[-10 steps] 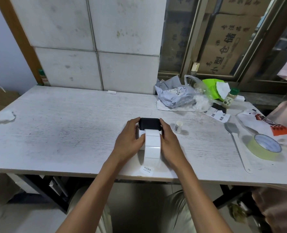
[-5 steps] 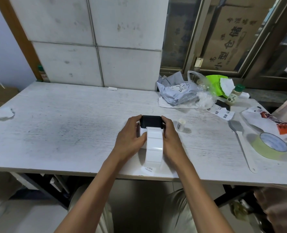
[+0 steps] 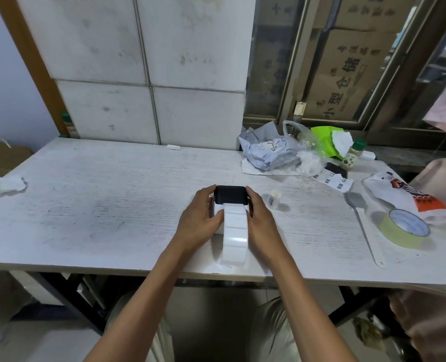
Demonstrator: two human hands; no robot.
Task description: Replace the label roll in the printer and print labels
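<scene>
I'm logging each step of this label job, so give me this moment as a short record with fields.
printer: small white unit with black top, on the white table
label strip: blank white labels coming out of the front, curving down toward the table's near edge
left hand: gripping the printer's left side
right hand: gripping its right side
nearby: small white roll right of the printer; tape roll farther right

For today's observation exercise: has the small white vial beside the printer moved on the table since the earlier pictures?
No. The white vial stands just right of the right hand and left of the white spatula, as before; only the camera shifted.
</scene>
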